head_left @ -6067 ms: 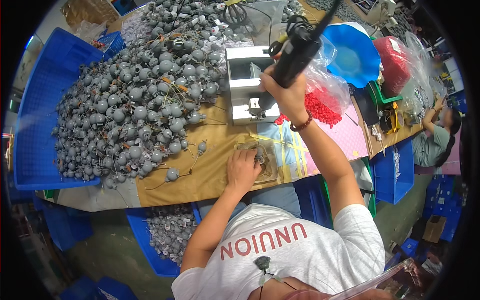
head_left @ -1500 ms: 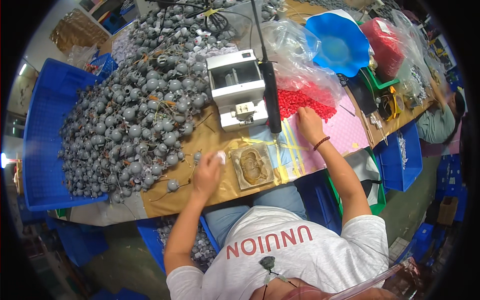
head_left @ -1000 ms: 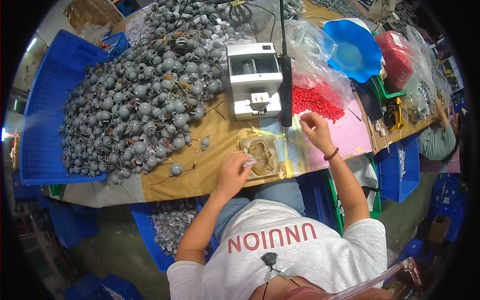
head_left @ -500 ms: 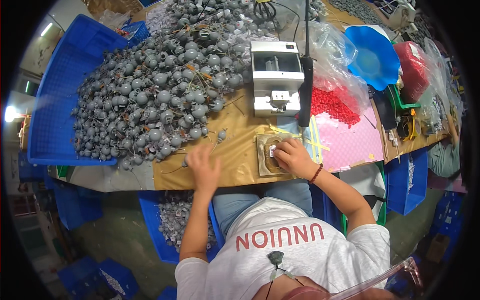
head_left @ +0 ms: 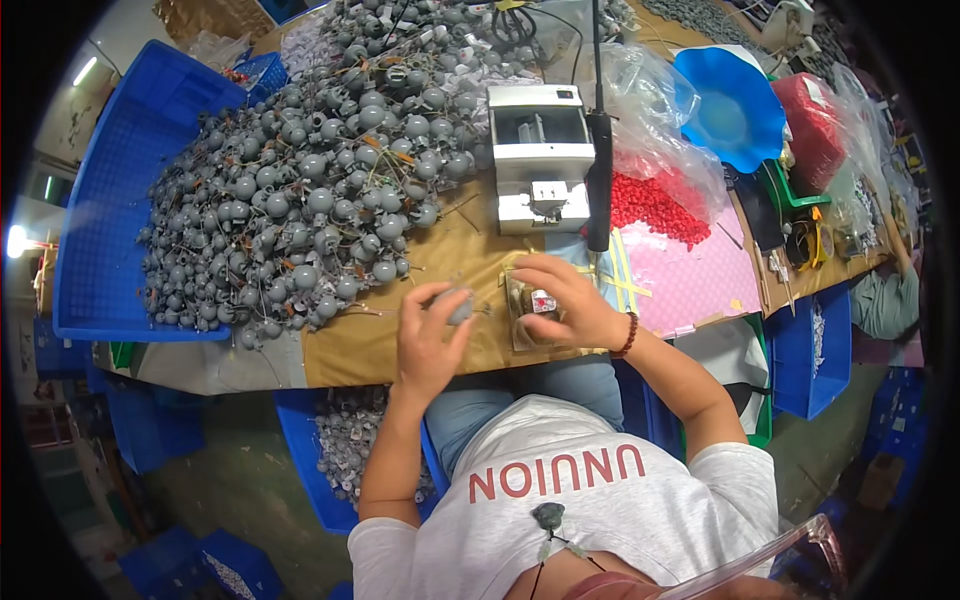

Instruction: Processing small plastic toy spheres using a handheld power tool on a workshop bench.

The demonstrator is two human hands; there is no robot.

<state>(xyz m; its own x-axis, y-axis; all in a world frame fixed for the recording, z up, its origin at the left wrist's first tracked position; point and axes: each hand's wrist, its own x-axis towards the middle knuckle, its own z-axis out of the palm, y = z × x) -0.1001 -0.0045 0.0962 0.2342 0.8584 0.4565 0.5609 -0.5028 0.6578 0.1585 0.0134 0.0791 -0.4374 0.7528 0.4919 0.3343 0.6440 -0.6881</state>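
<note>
My left hand (head_left: 428, 340) has its fingers closed around a grey ball-shaped part (head_left: 459, 307) with a thin stem or wires sticking out to the right. To its right, my right hand (head_left: 583, 308) hovers over a flat square holding block (head_left: 522, 335), thumb and fingers spread apart. Between those fingers a small white piece with red on it (head_left: 543, 302) sits in the middle of the block. The right palm covers the block's right side. A big heap of similar grey ball parts (head_left: 310, 200) lies to the left of both hands.
A small white machine (head_left: 541, 160) stands beyond the block, with a black upright rod (head_left: 599, 180) beside it. Small red pieces (head_left: 655, 207) lie on pink sheeting (head_left: 690, 285). A blue crate (head_left: 100, 220) lies tipped at the left; a blue scalloped bowl (head_left: 730, 110) sits at the back right.
My left hand has moved right and now holds a grey ball part near the block. The right hand's fingers have spread, exposing the white-and-red piece in the block. The view has shifted slightly.
</note>
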